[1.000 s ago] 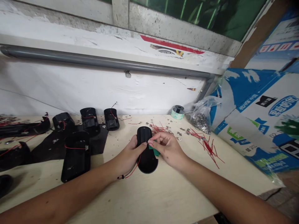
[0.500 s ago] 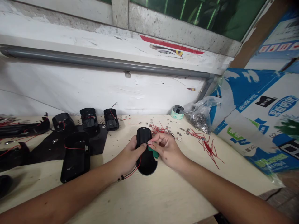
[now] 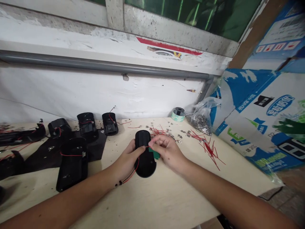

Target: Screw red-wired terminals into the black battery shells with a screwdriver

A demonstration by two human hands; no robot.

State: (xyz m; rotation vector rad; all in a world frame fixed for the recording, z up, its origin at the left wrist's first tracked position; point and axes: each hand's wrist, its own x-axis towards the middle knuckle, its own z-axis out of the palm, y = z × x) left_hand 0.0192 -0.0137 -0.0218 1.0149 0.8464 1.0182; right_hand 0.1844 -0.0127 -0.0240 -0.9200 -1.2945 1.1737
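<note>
My left fingers [image 3: 141, 150] grip the shell [image 3: 145, 167] over the tabletop [image 3: 166, 198] while my right fingers [image 3: 155, 146] pinch a green piece [image 3: 156, 155] at its edge, and with leads [image 3: 130, 178] attached but trailing outside, I judge it only partly done.

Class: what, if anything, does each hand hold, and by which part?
The left hand holds the black casing by its left side, thumb over the front. The right hand appears to pinch the green piece near its upper end.
</note>
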